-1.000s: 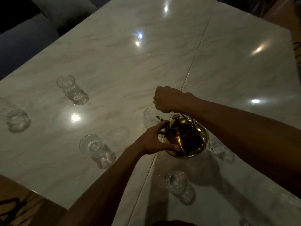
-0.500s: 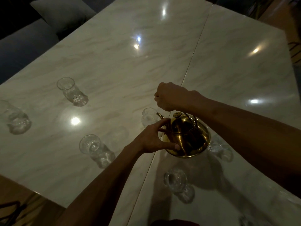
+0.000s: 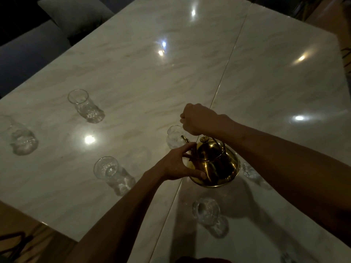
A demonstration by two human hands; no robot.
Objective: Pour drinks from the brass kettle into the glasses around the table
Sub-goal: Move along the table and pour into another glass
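The brass kettle (image 3: 215,164) is held over the marble table (image 3: 133,73), tilted with its spout toward a clear glass (image 3: 174,136) just beyond it. My right hand (image 3: 197,118) is fisted above the kettle, closed around its wire handle. My left hand (image 3: 178,164) steadies the kettle's left side with thumb and fingers against the brass. Other clear glasses stand around: one at the left (image 3: 85,105), one at the far left edge (image 3: 20,137), one near left (image 3: 112,173), one in front (image 3: 207,211), and one partly hidden behind the kettle at right (image 3: 252,172).
A grey cushion (image 3: 76,14) and a dark sofa lie beyond the table's far left edge. A seam (image 3: 224,73) runs down the tabletop's middle. The wooden floor shows at the lower left. Lamp glare spots dot the marble.
Both hands and the kettle have held almost the same place; the view has drifted slightly, and the kettle stays tipped toward the glass beyond it.
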